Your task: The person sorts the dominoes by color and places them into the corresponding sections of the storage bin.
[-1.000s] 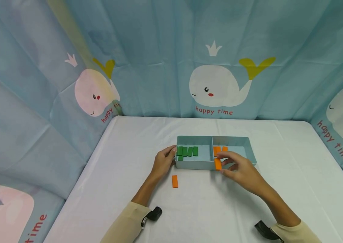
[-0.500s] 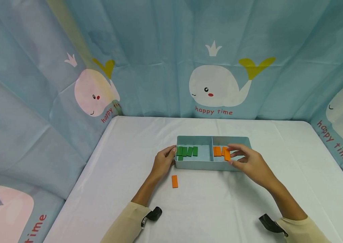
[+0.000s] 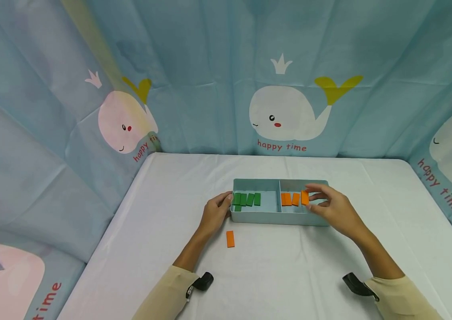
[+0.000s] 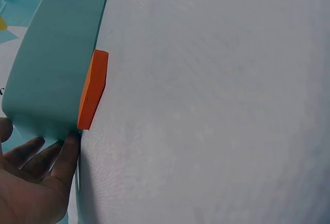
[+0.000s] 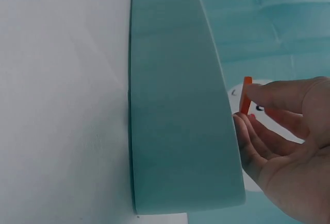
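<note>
A light blue-green two-compartment box (image 3: pixel 258 217) sits on the table. My left hand (image 3: pixel 214 215) holds its left end; in the left wrist view, the fingers (image 4: pixel 64 157) lie against the end wall. My right hand (image 3: pixel 339 213) pinches an orange tile (image 3: pixel 305 198) between thumb and fingers, over the right compartment. The right wrist view shows this held tile (image 5: pixel 246 95) above the box rim. Flat in the right compartment lie several orange tiles (image 3: pixel 286 199). Several green tiles (image 3: pixel 250 199) lie in the left one. Another orange tile (image 3: pixel 230 239) rests on the table before the box.
A white cloth covers the table (image 3: pixel 274 271). Behind it and to both sides hangs a blue curtain (image 3: pixel 210 120) printed with whales. A divider (image 3: pixel 280 195) separates the box's compartments. Each sleeve carries a black wrist device (image 3: pixel 203 281).
My right hand has carried its orange tile from above the front wall near the divider rightward and back, past the orange tiles inside. The left hand and box stay in place.
</note>
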`<state>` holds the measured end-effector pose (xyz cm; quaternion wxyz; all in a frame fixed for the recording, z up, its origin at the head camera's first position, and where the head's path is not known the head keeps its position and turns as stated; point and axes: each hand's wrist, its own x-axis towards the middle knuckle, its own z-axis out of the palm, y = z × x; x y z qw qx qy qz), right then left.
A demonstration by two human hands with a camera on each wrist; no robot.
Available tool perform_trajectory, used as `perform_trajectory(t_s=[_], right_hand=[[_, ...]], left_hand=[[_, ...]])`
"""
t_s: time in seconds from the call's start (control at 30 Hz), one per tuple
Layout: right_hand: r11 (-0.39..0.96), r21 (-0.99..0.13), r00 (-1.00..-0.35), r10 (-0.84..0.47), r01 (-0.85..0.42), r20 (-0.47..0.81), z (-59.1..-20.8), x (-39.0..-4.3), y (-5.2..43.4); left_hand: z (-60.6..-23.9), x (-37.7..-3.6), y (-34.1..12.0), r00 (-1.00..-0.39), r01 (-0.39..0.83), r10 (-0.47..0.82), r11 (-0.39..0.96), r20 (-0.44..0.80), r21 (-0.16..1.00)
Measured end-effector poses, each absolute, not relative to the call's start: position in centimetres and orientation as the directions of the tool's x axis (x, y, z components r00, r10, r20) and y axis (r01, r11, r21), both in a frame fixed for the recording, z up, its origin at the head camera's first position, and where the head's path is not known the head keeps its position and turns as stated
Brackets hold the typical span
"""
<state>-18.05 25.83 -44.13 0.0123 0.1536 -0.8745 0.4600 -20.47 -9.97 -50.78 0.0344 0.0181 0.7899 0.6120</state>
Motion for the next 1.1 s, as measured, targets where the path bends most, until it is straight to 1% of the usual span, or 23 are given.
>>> perform_trajectory(t_s=[0.23,0.43,0.6,1.1], right_hand=[[0.556,-0.782,-0.954,-0.253,-0.280,0.162,-44.6,-19.2,26.1],[0.591,-0.769,-0.963,-0.242,-0.245,0.120,-44.8,-19.9,26.3],[0.618,-0.749,-0.965,-0.241,-0.238,0.108,-45.2,-20.5,26.1],[0.652,-0.724,-0.962,-0.264,-0.227,0.064,-45.5,-21.5,25.0]], left_hand=[[-50.8,-20.7,-9.9,-0.997,-0.021,0.070,0.235,-0.039,0.972],[-50.8,-20.6,-9.9,-0.997,-0.018,0.072,0.233,-0.036,0.972],[-50.7,-20.6,-10.0,-0.997,-0.017,0.073,0.232,-0.035,0.973],[-51.0,-20.6,-10.0,-0.997,-0.025,0.063,0.228,-0.041,0.973]])
